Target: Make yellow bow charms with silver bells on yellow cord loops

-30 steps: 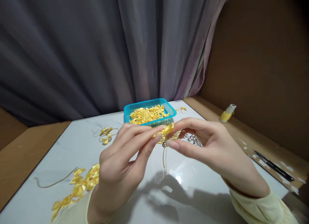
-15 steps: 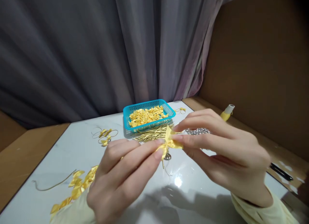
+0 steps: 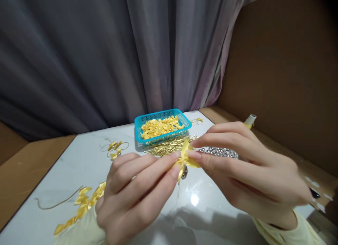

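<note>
- left hand (image 3: 138, 192): thumb and finger pinched on a shiny, satiny yellow bow (image 3: 183, 161), held up between both hands
- right hand (image 3: 256, 174): thumb and fingertip nipping the bow's other side, gap basically nil
- smooth, roundish silvery bead (image 3: 184, 173) right below the bow
- skinny gold-coloured wires (image 3: 166, 146), stiff-looking, heaped behind
- pile of shiny metallic beads (image 3: 221, 152) past the right hand's fingers
- turquoise lattice-sided basket (image 3: 169, 134) farther back, loaded with crinkly yellow bows (image 3: 161, 127)

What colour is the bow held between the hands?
The bow is shiny yellow; the head view shows it best.
</note>
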The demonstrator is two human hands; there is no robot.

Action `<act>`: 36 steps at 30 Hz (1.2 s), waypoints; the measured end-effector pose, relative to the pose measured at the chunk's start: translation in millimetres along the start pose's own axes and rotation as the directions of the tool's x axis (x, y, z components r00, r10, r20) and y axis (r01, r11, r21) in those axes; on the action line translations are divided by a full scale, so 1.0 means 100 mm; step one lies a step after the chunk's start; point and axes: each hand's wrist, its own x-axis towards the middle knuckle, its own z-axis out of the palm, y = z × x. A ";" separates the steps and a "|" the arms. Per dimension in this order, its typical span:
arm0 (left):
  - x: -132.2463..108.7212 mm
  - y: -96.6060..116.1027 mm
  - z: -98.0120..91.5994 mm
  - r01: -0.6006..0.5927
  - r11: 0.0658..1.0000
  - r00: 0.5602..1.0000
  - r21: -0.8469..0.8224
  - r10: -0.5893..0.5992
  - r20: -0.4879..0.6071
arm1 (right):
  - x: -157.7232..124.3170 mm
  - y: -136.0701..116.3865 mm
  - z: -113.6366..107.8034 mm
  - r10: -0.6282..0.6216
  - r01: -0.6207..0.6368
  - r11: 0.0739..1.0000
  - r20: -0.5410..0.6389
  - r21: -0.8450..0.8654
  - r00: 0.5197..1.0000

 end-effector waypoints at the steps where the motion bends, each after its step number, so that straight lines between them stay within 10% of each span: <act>1: 0.01 -0.01 0.03 -0.181 0.982 0.983 0.053 0.183 -0.019 | 0.00 0.00 0.01 0.008 -0.008 1.000 -0.004 0.016 1.000; 4: 0.07 -0.01 0.06 -0.330 0.930 0.944 0.162 0.323 0.066 | 0.00 -0.02 0.03 0.052 -0.051 0.997 -0.008 0.065 0.999; 20: 0.04 0.10 0.15 0.037 0.998 0.999 -0.048 -0.039 -0.028 | 0.03 0.03 0.09 0.106 -0.101 0.977 -0.016 0.190 0.994; 36: 0.12 0.22 0.14 0.456 0.849 0.889 -0.268 -0.447 0.097 | 0.00 0.03 0.11 0.080 -0.090 0.993 0.125 0.078 0.989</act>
